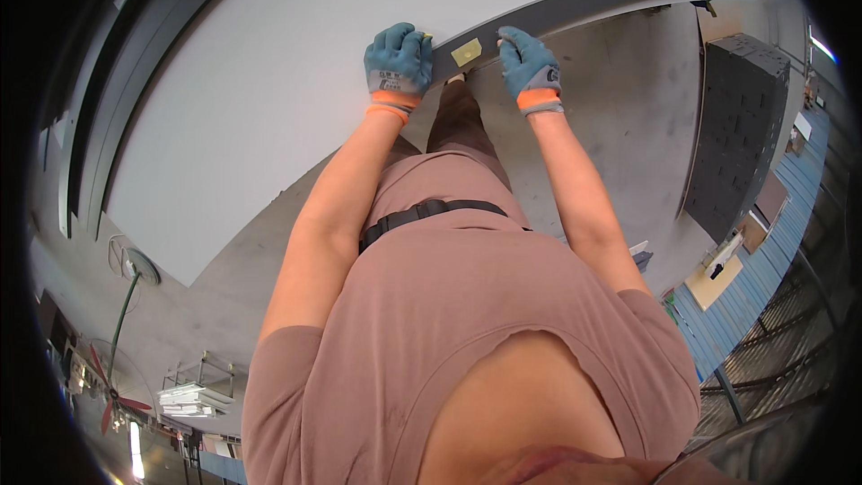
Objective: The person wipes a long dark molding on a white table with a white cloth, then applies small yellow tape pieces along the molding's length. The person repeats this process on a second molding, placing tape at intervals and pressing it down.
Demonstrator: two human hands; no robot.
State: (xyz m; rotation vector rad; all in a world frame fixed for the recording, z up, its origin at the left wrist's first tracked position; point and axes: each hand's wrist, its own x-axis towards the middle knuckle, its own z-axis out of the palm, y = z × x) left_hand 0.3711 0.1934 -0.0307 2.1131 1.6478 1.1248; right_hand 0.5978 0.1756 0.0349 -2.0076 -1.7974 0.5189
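Note:
A long dark grey strip (584, 11) runs along the near edge of a large white panel (260, 99). Stuck or lying flat on the strip is a small pale yellow piece (467, 52), between my two gloved hands. My left hand (396, 61), in a blue-grey work glove with an orange cuff, is closed at the strip's left end; a bit of yellow shows at its fingertips, too small to name. To the right of the yellow piece, my right hand (530, 65) pinches its fingers together over the strip's near edge. What it holds, if anything, is hidden.
More dark strips (135, 81) lie along the panel's far left side. At the right stands a dark grey stack (738, 121), with a blue corrugated surface (754, 278) beyond it. A fan (109, 391) with red blades is at the lower left, near a rack (197, 392).

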